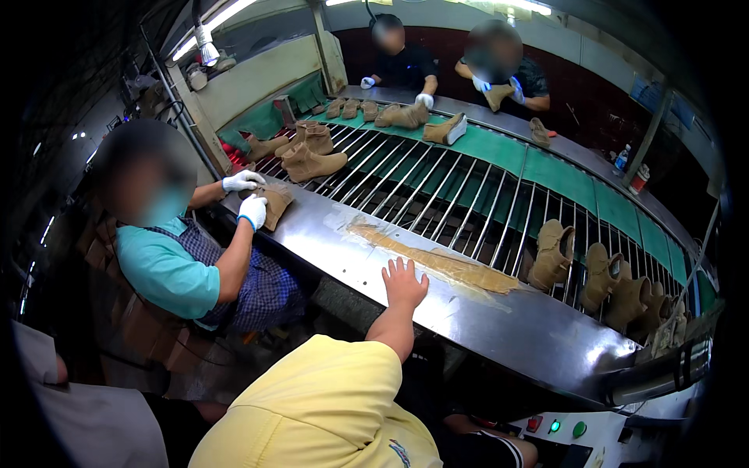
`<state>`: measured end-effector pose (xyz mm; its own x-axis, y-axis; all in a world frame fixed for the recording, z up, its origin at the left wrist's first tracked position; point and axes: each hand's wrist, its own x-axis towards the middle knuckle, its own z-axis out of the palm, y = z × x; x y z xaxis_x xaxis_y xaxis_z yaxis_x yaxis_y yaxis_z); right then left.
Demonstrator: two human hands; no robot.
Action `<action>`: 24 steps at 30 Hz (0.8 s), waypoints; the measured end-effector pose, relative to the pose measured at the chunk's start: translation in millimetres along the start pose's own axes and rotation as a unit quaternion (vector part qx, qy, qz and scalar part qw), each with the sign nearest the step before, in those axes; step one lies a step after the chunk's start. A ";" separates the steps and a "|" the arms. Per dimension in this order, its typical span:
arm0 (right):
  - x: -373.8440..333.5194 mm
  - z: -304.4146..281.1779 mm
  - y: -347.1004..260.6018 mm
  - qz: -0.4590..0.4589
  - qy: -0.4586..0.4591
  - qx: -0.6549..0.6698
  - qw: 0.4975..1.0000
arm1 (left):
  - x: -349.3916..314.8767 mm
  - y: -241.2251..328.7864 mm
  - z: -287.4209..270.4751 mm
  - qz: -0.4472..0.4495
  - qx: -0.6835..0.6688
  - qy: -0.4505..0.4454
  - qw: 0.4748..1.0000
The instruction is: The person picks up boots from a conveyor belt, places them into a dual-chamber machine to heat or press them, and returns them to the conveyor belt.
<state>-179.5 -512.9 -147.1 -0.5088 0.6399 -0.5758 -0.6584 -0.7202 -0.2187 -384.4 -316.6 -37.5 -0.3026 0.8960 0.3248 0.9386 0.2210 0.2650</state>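
My left hand (pixel 406 284) reaches out from a yellow sleeve and lies palm down on the steel ledge (pixel 367 273), fingers spread and holding nothing. Just beyond its fingertips, a strip of brown tape (pixel 433 261) is stuck to the ledge. My right hand is out of view. Ahead, past the ledge, a rack of metal bars carries tan ankle boots (pixel 310 162) on the left and more boots (pixel 551 253) on the right.
At my left, a co-worker's gloved hands (pixel 253 209) hold a tan shoe piece (pixel 278 204). Two people work across the rack; one holds a boot (pixel 499 95). Several shoes lie along the green belt (pixel 491 148). A panel with buttons (pixel 555 427) sits at the lower right.
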 end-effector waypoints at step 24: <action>-103.7 -105.3 -11.1 -0.150 0.283 -0.326 0.890 | 0.3 -12.7 -2.5 0.015 0.015 -0.009 1.000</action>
<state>-61.0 -599.5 -167.9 0.1168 0.7248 -0.6789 -0.1614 -0.6607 -0.7331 -396.9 -320.1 -38.5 -0.2712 0.9095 0.3150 0.9518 0.2047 0.2284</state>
